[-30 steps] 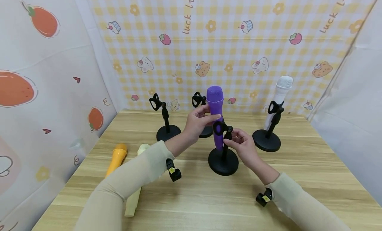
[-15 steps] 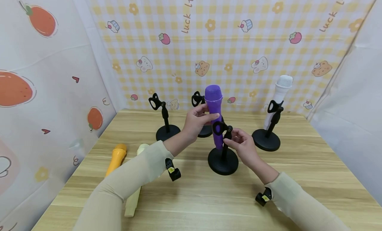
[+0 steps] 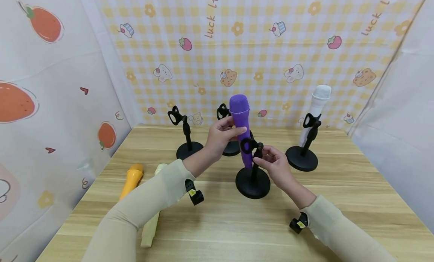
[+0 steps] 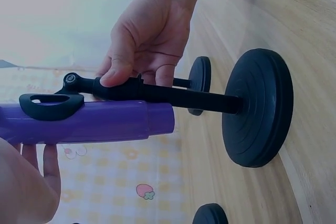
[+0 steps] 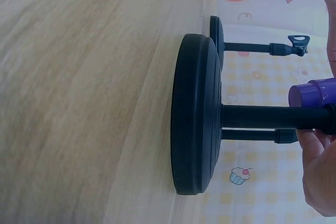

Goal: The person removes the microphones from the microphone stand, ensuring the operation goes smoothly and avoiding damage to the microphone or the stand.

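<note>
The purple microphone [image 3: 242, 128] stood nearly upright in the clip [image 3: 248, 145] of the nearest black desk stand [image 3: 252, 181], its lower body passing through the clip ring and its tail end hanging free beside the stand's post, above the round base. The left hand [image 3: 221, 136] held the microphone body just below the head, fingers and thumb curled round the barrel. The right hand [image 3: 275, 165] pinched the upper post of the same stand just under the clip joint, thumb on top and fingers beneath, as the left wrist view showed [image 4: 140, 51]. The microphone appeared rigid and smooth-walled, probably light plastic, so a grip round the barrel below the head should suit it; the smooth wall could slip under a loose hold. The head looked textured and is judged a poorer place to grip. The stand appeared stiff, with a thick disc base [image 5: 195, 114] that seemed heavy enough to keep it planted; the thin post under the clip was the natural point for steadying it, since the clip joint may pivot under load. Behind this stand were two empty stands [image 3: 187, 136], and to its right a white microphone [image 3: 315, 109] sat clipped in a fourth. To its left, on the wooden table [image 3: 339, 201], lay a yellow microphone [image 3: 132, 179] and a cream microphone [image 3: 152, 222].
</note>
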`<state>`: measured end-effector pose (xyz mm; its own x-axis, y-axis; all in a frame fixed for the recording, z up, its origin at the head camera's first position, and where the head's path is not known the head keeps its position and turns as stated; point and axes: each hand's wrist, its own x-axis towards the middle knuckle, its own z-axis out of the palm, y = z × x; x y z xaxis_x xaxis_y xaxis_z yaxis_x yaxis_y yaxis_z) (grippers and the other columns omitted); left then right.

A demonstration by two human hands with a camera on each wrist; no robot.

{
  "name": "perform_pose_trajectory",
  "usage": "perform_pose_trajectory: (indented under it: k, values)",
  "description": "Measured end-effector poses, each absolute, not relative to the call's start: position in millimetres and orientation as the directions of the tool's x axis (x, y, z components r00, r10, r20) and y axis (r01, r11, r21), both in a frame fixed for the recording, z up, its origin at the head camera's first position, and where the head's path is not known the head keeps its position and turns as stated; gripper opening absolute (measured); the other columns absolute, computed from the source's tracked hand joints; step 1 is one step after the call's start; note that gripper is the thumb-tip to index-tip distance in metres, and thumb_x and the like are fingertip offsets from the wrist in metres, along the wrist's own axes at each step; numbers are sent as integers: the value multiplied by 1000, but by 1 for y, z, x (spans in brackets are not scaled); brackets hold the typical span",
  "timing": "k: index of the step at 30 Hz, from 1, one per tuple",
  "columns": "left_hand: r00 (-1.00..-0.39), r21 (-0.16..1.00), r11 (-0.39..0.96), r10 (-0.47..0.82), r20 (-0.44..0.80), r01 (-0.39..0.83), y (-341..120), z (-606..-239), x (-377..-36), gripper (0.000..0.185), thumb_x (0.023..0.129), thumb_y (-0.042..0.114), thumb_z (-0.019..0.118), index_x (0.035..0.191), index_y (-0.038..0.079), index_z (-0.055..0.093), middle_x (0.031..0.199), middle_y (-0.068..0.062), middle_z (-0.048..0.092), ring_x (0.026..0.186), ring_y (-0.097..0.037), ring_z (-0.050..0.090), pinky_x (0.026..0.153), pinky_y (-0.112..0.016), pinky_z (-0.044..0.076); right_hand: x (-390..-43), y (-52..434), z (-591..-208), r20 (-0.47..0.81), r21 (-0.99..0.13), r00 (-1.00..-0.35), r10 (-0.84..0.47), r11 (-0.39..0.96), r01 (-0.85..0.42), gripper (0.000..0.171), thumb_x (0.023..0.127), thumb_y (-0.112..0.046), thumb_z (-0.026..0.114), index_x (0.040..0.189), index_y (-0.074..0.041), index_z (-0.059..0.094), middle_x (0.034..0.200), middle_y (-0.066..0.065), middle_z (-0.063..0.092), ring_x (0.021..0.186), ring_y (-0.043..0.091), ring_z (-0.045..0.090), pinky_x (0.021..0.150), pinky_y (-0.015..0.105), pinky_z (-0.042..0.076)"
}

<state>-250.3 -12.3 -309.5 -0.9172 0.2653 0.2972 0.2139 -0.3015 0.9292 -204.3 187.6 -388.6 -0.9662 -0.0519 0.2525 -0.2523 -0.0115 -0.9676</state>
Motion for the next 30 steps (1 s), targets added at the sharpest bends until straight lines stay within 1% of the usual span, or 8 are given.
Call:
perform_pose_trajectory:
  k: [5,9,13,16,18,20,25,30]
  values:
    - [-921,929,-307,258,292,209,-13,-307,-251,34,86,5,72,119,1,65,101,-7,69,86,-19,67,82,-39,55,-205,188,-388,250,-968,-967,-52,-3,-250,25,86,-6,74,108,-14,66,90,2,62,83,13,63,79,27,54]
    - [-928,931,-311,251,275,191,-14,-304,-250,35,86,5,72,120,1,65,100,-6,68,86,-18,66,81,-37,55,-205,189,-388,246,-969,-968,-47,9,-246,32,86,-6,74,115,-1,62,89,1,62,81,12,62,78,26,54]
    - [-931,931,-315,247,270,186,-15,-304,-251,35,86,5,72,120,1,64,100,-7,68,87,-20,66,81,-37,55,-205,189,-389,246,-969,-968,-44,8,-247,31,86,-5,74,114,-1,63,89,1,62,80,12,61,77,25,54]
    - [-931,929,-317,243,274,191,-16,-304,-252,34,86,6,72,120,2,64,102,-8,68,89,-21,66,82,-38,55,-205,188,-388,252,-968,-967,-43,7,-252,31,86,-5,75,114,0,63,89,0,62,80,12,61,76,25,54]
    - [-931,929,-317,242,275,193,-16,-303,-252,35,86,6,73,120,2,64,103,-10,68,90,-22,66,82,-39,55,-204,188,-388,254,-967,-966,-42,14,-255,36,86,-5,74,117,6,59,88,-1,63,80,11,61,76,24,54]
    - [-931,929,-319,241,273,190,-16,-302,-252,36,86,6,73,121,2,64,105,-10,68,91,-22,66,83,-39,55,-203,188,-387,253,-967,-967,-41,18,-254,39,86,-4,74,119,9,57,88,-1,63,79,11,60,75,24,54]
    - [-931,926,-323,237,278,194,-17,-300,-252,37,86,5,72,122,1,64,107,-11,68,91,-22,66,82,-39,55,-203,188,-387,248,-968,-968,-40,31,-249,40,86,-5,73,120,9,57,87,-2,62,77,11,58,74,24,53]
    - [-930,924,-326,236,283,199,-18,-299,-252,37,86,5,72,122,0,64,107,-11,68,91,-22,66,82,-39,55,-204,188,-387,239,-970,-970,-45,33,-240,42,87,-6,74,121,11,55,87,-2,63,78,11,59,75,24,53]
